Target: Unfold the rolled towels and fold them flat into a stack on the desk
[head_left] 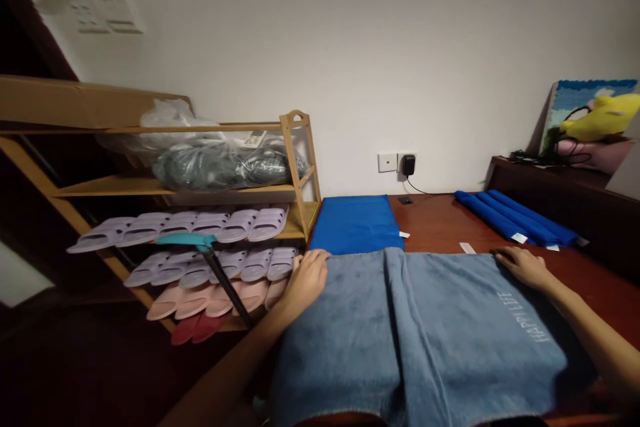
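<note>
A grey-blue towel (pixel 460 327) with pale "HAPPY LIFE" lettering near its right side lies spread before me, a raised fold running down its middle. At its far left corner, my left hand (pixel 309 278) is closed on the edge. The far right corner is under the curled fingers of my right hand (pixel 525 268), which grips it there. Just beyond the towel's left half lies a flat, bright blue folded cloth (pixel 355 221) with a white tag. Several narrow blue folded cloths (pixel 515 219) with white tags rest side by side at the back right.
Brown wooden tabletop (pixel 430 220) shows between the blue cloths. To the left stands a wooden rack (pixel 295 173) with slippers (pixel 195 221) and plastic-wrapped bundles (pixel 225 163). A turquoise-topped pole (pixel 225 280) rises before it. A black plug (pixel 409 164) sits in the wall socket.
</note>
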Action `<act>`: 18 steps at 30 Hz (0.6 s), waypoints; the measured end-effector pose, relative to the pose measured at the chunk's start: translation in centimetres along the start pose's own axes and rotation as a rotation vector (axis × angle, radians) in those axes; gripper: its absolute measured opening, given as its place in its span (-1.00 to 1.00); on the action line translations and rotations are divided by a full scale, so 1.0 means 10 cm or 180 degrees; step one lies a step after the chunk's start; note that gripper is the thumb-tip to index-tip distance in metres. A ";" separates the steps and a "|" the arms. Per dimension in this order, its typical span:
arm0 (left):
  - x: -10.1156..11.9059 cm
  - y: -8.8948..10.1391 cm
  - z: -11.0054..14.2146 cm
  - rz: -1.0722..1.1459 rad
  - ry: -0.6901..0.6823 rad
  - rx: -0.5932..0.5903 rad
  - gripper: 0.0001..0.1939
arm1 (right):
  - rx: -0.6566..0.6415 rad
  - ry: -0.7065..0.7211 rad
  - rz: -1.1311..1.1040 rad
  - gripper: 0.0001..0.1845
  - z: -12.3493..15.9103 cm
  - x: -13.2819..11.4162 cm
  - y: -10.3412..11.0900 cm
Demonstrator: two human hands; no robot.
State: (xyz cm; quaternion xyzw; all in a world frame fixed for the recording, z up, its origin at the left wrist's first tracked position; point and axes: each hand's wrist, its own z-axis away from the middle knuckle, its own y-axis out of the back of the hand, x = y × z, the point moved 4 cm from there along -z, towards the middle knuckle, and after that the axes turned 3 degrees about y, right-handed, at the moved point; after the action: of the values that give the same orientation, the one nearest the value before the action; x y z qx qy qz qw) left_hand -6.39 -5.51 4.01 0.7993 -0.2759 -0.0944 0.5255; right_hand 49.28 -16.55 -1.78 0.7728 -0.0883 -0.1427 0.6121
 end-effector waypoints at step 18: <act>-0.34 0.06 -0.08 0.1139 -0.0130 -0.0829 -0.93 | -0.0457 0.0013 -0.0758 -0.84 0.16 0.02 0.26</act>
State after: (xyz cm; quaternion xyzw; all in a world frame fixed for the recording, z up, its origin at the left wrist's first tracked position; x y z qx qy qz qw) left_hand -9.10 -3.22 4.44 0.6608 -0.4093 -0.0507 0.6270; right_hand 49.06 -18.71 0.43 0.7323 0.0157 -0.2187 0.6447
